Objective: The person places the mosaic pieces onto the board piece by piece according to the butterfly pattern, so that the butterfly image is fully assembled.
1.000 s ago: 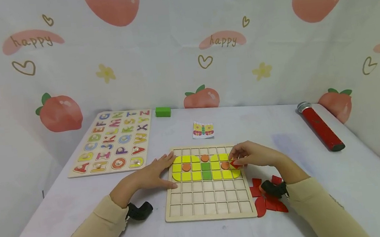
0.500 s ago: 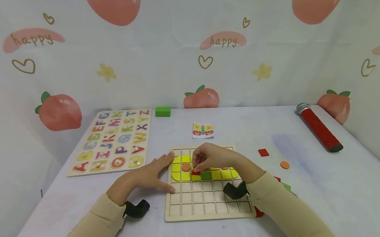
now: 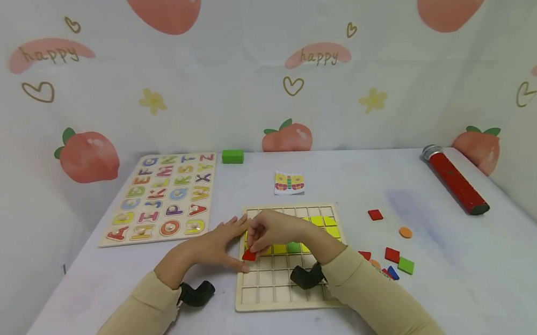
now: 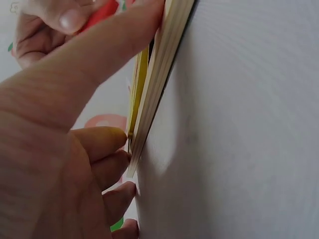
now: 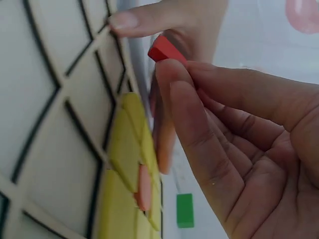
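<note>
My left hand [image 3: 210,247] rests along the left edge of a wooden grid board [image 3: 266,295], fingers spread and thumb at the edge. Between the thumb and fingers of my right hand [image 3: 276,228] is a small red tile [image 5: 167,49] with a curved side. It is held over the board's left side, close to the left thumb. Yellow tiles [image 3: 332,231] fill several cells in the upper rows, with a green tile [image 3: 294,247] in the middle column. An orange disc [image 5: 144,187] sits among the yellow tiles in the right wrist view. My right hand hides part of the rows.
Loose pieces lie right of the board, including a red square [image 3: 375,215], an orange disc [image 3: 405,232] and a green square [image 3: 406,266]. Behind stand a picture card [image 3: 289,183] and a green block [image 3: 232,157]. An alphabet board [image 3: 106,243] is at left, a red microphone [image 3: 456,182] at right.
My right hand has travelled left across the board with a red tile, from its right side to its left edge. The loose pieces at right have come into view. My left hand stays put.
</note>
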`<state>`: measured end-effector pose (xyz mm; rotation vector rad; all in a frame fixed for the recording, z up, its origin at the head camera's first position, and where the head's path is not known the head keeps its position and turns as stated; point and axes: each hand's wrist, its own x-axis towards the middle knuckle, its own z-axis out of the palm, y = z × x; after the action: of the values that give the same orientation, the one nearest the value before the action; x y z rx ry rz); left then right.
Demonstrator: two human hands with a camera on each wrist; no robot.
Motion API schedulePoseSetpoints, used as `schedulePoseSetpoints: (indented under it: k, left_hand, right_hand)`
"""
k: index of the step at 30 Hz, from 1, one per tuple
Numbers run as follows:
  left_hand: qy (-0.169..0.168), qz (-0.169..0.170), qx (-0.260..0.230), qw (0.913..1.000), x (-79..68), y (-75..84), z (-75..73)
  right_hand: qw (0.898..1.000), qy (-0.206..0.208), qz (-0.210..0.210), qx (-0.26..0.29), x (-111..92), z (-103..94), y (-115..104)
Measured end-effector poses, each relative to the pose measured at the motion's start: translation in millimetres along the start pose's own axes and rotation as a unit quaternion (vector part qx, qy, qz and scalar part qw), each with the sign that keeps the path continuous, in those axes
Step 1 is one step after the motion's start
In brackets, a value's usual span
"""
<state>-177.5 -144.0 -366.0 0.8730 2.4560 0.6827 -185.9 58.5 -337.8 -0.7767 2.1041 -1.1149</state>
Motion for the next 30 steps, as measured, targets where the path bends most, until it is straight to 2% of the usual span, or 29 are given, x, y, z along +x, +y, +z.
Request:
schedulePoseSetpoints:
  k: [5,12,17,24,30]
  left_hand:
    - [-0.005,0.003,0.005,1.0,0.4,-0.1,0.3]
    - [-0.003,0.014,0.01,0.9998,-0.2,0.5,0.3]
    - [-0.004,0.007,0.008,0.9999,0.4,-0.2,0.9]
    - [0.003,0.006,-0.001,1.0,0.6,1.5,0.4]
    - [-0.001,-0.017,0.005,0.9998,2.5,2.0,1.3]
  right_hand:
    - [1.0,-0.009,0.012,-0.023,3,6.6,4]
    - [0.995,-0.001,-0.021,-0.098,5,14.0,4]
    - [0.99,0.01,-0.021,-0.141,3,16.4,0]
    - [0.986,0.016,-0.016,-0.165,1,15.3,0]
    - [0.987,0.04,0.003,-0.157,-17,0.2,3]
